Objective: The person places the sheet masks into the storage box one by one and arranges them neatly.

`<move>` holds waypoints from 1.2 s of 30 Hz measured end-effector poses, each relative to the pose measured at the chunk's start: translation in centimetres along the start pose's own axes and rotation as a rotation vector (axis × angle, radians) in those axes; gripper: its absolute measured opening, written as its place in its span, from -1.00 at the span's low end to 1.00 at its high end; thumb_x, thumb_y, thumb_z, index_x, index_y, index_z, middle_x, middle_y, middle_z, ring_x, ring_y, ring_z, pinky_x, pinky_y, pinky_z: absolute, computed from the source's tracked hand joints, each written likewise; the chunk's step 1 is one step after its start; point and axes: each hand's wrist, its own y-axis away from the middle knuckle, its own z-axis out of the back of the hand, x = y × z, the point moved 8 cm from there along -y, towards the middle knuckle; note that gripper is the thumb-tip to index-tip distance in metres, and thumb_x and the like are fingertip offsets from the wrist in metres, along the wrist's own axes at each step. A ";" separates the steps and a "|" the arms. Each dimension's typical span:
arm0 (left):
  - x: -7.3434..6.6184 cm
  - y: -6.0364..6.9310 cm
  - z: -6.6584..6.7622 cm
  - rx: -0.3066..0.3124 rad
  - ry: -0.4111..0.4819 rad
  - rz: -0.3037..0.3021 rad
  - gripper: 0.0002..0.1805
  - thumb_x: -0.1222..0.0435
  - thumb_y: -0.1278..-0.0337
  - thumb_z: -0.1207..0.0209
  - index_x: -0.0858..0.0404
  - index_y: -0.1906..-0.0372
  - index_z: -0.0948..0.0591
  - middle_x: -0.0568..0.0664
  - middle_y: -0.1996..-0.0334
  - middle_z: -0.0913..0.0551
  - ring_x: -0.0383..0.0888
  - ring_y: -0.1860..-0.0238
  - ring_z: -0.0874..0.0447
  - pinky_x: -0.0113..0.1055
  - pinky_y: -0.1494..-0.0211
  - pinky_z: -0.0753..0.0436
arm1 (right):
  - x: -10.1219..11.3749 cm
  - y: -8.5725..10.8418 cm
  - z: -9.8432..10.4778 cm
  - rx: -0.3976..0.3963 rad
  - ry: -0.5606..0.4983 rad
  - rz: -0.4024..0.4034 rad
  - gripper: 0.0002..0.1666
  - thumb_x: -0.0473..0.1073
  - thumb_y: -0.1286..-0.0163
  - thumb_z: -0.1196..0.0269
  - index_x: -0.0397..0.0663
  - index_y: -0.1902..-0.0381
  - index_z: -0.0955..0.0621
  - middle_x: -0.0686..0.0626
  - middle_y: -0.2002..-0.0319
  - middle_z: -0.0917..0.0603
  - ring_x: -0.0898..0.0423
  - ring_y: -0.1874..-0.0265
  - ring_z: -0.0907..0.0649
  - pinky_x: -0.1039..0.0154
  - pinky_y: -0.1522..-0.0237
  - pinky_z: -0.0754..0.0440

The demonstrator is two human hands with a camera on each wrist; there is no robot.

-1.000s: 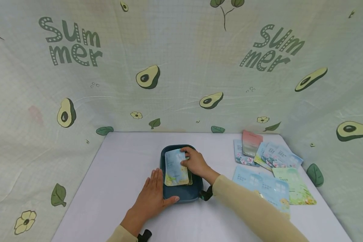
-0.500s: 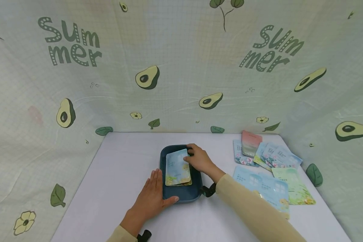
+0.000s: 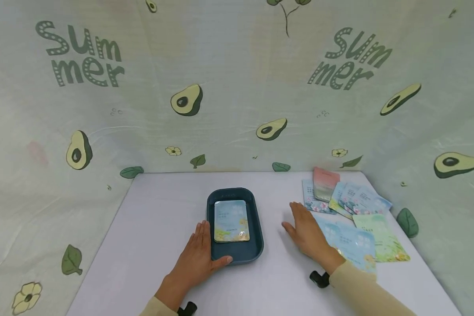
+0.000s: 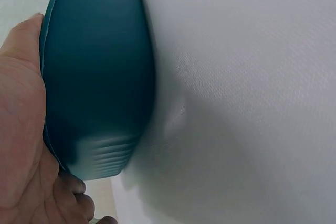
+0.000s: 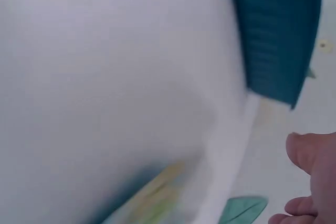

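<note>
Head view showed hands apart: left hand (image 3: 195, 259), fingers straight, against the tray (image 3: 237, 253), right hand (image 3: 310, 232) holding nothing near big blue packs (image 3: 355, 243). A small pack (image 3: 231, 221) lay inside the tray; I feared a hard push could slide both.

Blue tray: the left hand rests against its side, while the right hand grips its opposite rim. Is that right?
Only the right hand is wrong: the head view shows it apart from the blue tray, gripping nothing. The left hand does rest against its side.
</note>
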 end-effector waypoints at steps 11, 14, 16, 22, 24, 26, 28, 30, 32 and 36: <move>-0.4 0.0 -0.2 -0.011 0.012 0.000 0.34 -0.39 -0.25 -0.22 0.50 -0.67 0.07 0.37 -0.69 0.04 0.28 -0.71 0.11 0.20 -0.66 -0.18 | -5.1 7.5 0.9 0.106 0.216 -0.039 -0.05 0.11 -0.46 -0.38 -0.58 -0.43 -0.39 -0.56 -0.42 -0.41 -0.54 -0.46 -0.36 -0.58 -0.36 -0.29; -0.5 0.0 -0.1 -0.019 0.021 0.002 0.34 -0.39 -0.25 -0.23 0.50 -0.67 0.07 0.38 -0.68 0.04 0.28 -0.71 0.11 0.21 -0.66 -0.18 | -5.0 7.7 0.3 0.153 0.188 -0.052 -0.04 0.18 -0.53 -0.30 -0.60 -0.44 -0.37 -0.56 -0.44 -0.39 -0.53 -0.48 -0.34 -0.56 -0.39 -0.27; -0.5 0.1 0.1 -0.025 0.035 0.001 0.35 -0.38 -0.23 -0.25 0.51 -0.66 0.06 0.39 -0.68 0.02 0.29 -0.70 0.09 0.22 -0.65 -0.19 | -4.5 7.5 -0.2 0.185 0.162 -0.057 -0.04 0.19 -0.56 -0.26 -0.61 -0.45 -0.35 -0.56 -0.46 -0.36 -0.51 -0.51 -0.30 -0.53 -0.43 -0.24; -0.1 0.0 0.2 -0.002 0.043 0.004 0.36 -0.38 -0.22 -0.27 0.48 -0.68 0.09 0.35 -0.70 0.07 0.27 -0.72 0.16 0.22 -0.67 -0.13 | -2.6 5.0 -2.0 0.253 0.139 -0.005 -0.07 0.17 -0.57 -0.26 -0.51 -0.51 -0.34 -0.45 -0.54 -0.31 -0.41 -0.59 -0.24 -0.43 -0.54 -0.16; 0.1 0.0 0.3 0.002 0.035 -0.001 0.36 -0.38 -0.22 -0.27 0.46 -0.68 0.09 0.33 -0.70 0.07 0.25 -0.72 0.18 0.22 -0.68 -0.12 | -2.1 3.8 -2.6 0.272 0.120 0.017 -0.08 0.16 -0.56 -0.27 -0.47 -0.52 -0.35 -0.42 -0.56 -0.32 -0.38 -0.60 -0.24 -0.41 -0.56 -0.16; 0.3 -0.1 0.4 0.005 0.031 -0.004 0.35 -0.38 -0.21 -0.28 0.45 -0.68 0.07 0.32 -0.70 0.06 0.25 -0.72 0.18 0.23 -0.67 -0.12 | -1.7 2.6 -2.9 0.302 0.097 0.037 -0.09 0.17 -0.55 -0.29 -0.43 -0.51 -0.38 -0.39 -0.55 -0.34 -0.36 -0.60 -0.25 -0.39 -0.56 -0.17; 0.4 -0.1 0.3 0.013 0.030 -0.002 0.35 -0.38 -0.20 -0.29 0.45 -0.68 0.06 0.32 -0.70 0.07 0.25 -0.72 0.19 0.23 -0.67 -0.12 | -1.6 1.3 -2.8 0.325 0.064 0.047 -0.11 0.17 -0.54 -0.30 -0.40 -0.50 -0.40 -0.39 -0.54 -0.36 -0.36 -0.58 -0.29 -0.37 -0.56 -0.20; 0.4 -0.1 0.3 0.026 0.040 -0.003 0.36 -0.38 -0.21 -0.28 0.45 -0.69 0.08 0.32 -0.71 0.09 0.25 -0.72 0.21 0.24 -0.68 -0.10 | -2.1 0.0 -2.1 0.315 0.062 0.046 -0.12 0.17 -0.52 -0.32 -0.38 -0.49 -0.42 -0.40 -0.51 -0.39 -0.39 -0.54 -0.33 -0.37 -0.54 -0.24; 0.3 -0.2 0.2 0.027 0.050 -0.009 0.36 -0.39 -0.21 -0.27 0.45 -0.68 0.08 0.33 -0.71 0.09 0.26 -0.72 0.22 0.24 -0.68 -0.09 | -3.1 -1.3 -1.2 0.268 0.093 0.044 -0.10 0.19 -0.48 -0.36 -0.35 -0.49 -0.42 -0.41 -0.47 -0.44 -0.41 -0.48 -0.40 -0.38 -0.50 -0.31; 0.2 -0.4 0.1 0.020 0.067 -0.007 0.36 -0.38 -0.21 -0.28 0.45 -0.69 0.09 0.32 -0.71 0.09 0.25 -0.72 0.20 0.23 -0.68 -0.09 | -5.7 -3.4 -0.1 0.180 0.223 0.035 0.06 0.34 -0.33 -0.44 -0.26 -0.51 -0.42 -0.34 -0.36 -0.51 -0.38 -0.36 -0.47 -0.42 -0.39 -0.40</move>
